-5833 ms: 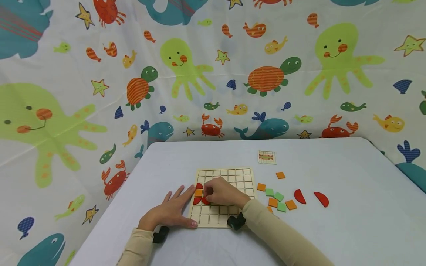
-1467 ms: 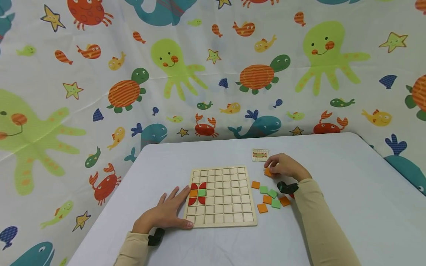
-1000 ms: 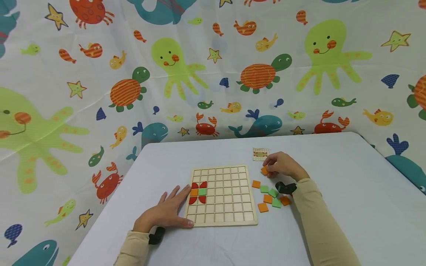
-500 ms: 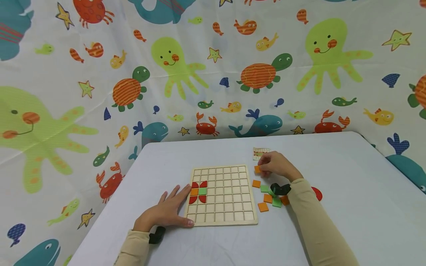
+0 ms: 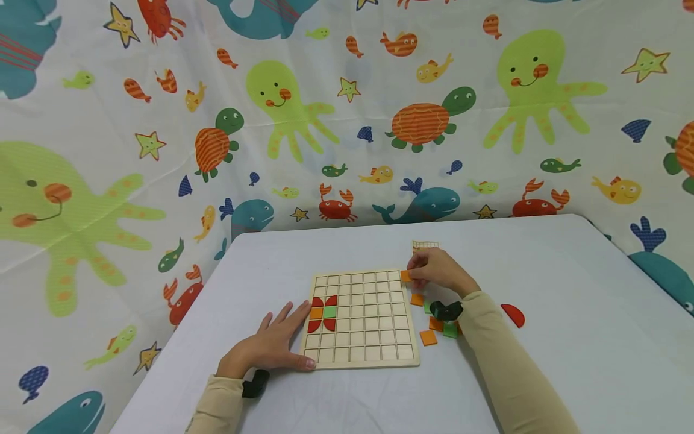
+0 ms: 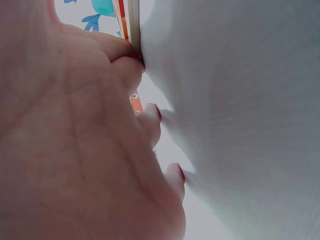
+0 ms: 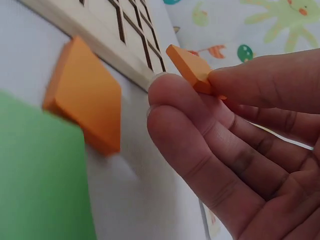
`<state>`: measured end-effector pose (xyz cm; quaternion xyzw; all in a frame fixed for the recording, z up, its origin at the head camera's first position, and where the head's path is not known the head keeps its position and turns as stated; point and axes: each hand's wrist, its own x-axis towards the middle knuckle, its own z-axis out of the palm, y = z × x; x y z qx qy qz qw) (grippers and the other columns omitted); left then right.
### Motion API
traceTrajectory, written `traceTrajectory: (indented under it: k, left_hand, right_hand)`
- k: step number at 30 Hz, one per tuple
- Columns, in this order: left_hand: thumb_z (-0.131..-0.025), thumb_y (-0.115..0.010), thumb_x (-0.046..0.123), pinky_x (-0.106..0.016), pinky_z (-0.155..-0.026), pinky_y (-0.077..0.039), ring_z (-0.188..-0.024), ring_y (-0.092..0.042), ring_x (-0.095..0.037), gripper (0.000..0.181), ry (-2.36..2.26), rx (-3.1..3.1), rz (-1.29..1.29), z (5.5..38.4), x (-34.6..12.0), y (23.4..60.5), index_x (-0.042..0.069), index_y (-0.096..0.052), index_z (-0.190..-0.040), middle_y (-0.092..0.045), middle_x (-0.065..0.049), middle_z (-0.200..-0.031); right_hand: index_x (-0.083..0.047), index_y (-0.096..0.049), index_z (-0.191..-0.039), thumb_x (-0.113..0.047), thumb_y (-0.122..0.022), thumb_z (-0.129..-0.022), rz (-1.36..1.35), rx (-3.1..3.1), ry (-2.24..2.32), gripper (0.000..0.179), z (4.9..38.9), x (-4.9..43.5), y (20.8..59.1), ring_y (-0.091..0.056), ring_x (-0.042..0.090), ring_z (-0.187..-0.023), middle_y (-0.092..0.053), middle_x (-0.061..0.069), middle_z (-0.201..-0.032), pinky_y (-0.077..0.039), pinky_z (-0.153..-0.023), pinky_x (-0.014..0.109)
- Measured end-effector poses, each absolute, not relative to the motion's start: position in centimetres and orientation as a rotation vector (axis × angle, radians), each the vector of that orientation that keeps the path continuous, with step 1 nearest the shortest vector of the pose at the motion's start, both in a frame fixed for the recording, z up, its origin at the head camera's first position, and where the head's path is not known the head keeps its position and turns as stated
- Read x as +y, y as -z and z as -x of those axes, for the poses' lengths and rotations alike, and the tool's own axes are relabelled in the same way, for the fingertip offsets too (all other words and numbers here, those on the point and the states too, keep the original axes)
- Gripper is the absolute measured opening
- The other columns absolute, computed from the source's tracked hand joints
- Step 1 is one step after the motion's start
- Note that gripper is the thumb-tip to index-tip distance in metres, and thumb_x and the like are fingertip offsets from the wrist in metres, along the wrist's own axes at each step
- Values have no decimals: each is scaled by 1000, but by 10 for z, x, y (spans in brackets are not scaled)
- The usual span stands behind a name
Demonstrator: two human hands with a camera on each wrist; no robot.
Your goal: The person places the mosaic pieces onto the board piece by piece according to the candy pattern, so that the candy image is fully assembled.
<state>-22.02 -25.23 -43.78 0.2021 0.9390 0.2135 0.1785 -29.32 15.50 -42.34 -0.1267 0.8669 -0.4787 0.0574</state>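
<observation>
My right hand [image 5: 438, 269] pinches an orange square tile [image 7: 191, 67] between thumb and fingers, at the far right corner of the wooden grid board [image 5: 374, 349]. In the right wrist view the tile is tilted, clear of the table. My left hand [image 5: 268, 348] lies spread with straight fingers on the table, thumb and fingertips touching the board's left edge. On the board's left columns sit several red quarter-round-looking pieces [image 5: 330, 325], an orange square [image 5: 317, 313] and a green square [image 5: 329, 312]. The left wrist view shows mostly the palm.
Loose orange tiles [image 5: 428, 337] and green tiles [image 5: 450, 330] lie right of the board, partly hidden by my right wrist. A red half-round piece [image 5: 512, 315] lies farther right. Behind my right hand is a small pattern card [image 5: 425, 245], partly covered.
My right hand has picked up the orange tile near the card and carried it left to the board's corner. Earlier it placed pieces on the board's left side. My left hand stays at the edge.
</observation>
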Motion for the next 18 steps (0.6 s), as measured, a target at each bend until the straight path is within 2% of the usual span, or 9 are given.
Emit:
traceTrajectory:
  k: [13,18]
  left_hand:
    - [-76,-92,55,-70,-125,2,-163,-6,-42,126,-600,2654,-586,220,-253,438,11,-24,-172,-23,-12,-177]
    - [-76,-92,54,-70,-125,3,-163,-6,-42,126,-602,2651,-582,220,-253,438,11,-23,-172,-23,-12,-177]
  right_hand:
    - [7,-71,-101,0,-72,-98,479,2516,1560,8,292,133,420,-74,24,-72,-73,13,-86,-65,-73,37]
    - [5,-71,-100,-2,-73,-99,491,2488,1568,7,291,123,417,-74,24,-72,-73,11,-85,-65,-73,35]
